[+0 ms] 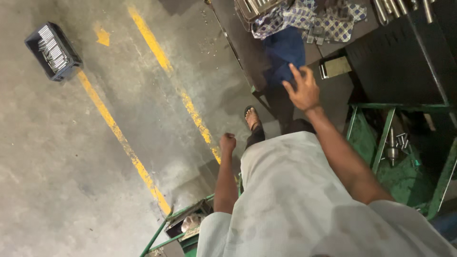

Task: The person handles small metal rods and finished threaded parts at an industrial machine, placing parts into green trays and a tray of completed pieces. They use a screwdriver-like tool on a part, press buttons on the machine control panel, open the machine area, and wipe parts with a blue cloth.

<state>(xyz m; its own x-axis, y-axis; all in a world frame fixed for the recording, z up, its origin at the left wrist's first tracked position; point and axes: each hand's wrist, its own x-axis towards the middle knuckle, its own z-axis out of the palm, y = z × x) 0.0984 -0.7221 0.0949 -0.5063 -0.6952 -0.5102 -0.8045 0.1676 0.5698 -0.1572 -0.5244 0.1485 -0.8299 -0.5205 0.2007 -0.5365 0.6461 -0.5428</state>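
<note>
- The person's pale shirt (pixel 295 200) fills the lower part of the view; both arms extend forward from it, and the camera is tilted.
- Left hand (pixel 228 142): closed in a loose fist, hanging over the concrete floor (pixel 62 166) close to a yellow painted line (pixel 121 138). Nothing shows in its grip.
- Right hand (pixel 302 89): fingers spread wide, palm turned away, raised in front of a blue cloth (pixel 285 52). It holds nothing; whether the fingertips touch the cloth cannot be told.
- A sandalled foot (pixel 252 118) is planted on the floor between the two hands.
- To the right, a green metal frame (pixel 381 138) carries a dark bench top (pixel 404 66); loose metal parts (pixel 395 143) lie on the shelf beneath.
- Beyond the blue cloth, a checked cloth (pixel 304 16) lies near a tray of metal rods (pixel 254 7) at the top edge.
- Far left, well apart from both hands, a dark crate (pixel 53 51) of silvery rods sits on the floor.
- Judgement: the open hand is best placed flat and square on the cloth before gripping, with footing kept steady, since the bench corner and frame stand near the arm.
</note>
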